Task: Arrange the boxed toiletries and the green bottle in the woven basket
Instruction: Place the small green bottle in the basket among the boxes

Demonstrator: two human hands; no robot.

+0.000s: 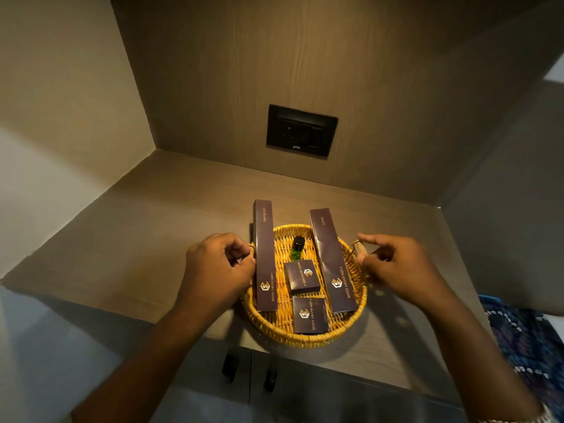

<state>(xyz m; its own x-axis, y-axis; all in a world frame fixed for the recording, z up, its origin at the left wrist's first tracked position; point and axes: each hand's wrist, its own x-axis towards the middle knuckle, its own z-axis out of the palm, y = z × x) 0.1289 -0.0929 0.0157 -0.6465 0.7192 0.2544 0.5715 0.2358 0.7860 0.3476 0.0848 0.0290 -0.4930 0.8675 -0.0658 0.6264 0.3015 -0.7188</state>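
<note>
A round yellow woven basket sits near the counter's front edge. Inside lie two long dark boxes, the "Dental Kit" box on the left and the "Comb" box on the right; both poke out over the far rim. Between them are a green bottle with a black cap and two small dark boxes, one behind the other. My left hand curls at the basket's left handle, mostly hiding it. My right hand pinches the wooden right handle.
The basket stands on a wood-grain counter in an alcove, with walls at the left, back and right. A black socket plate is on the back wall. Cabinet doors with dark pulls are below. Patterned blue cloth lies at the right.
</note>
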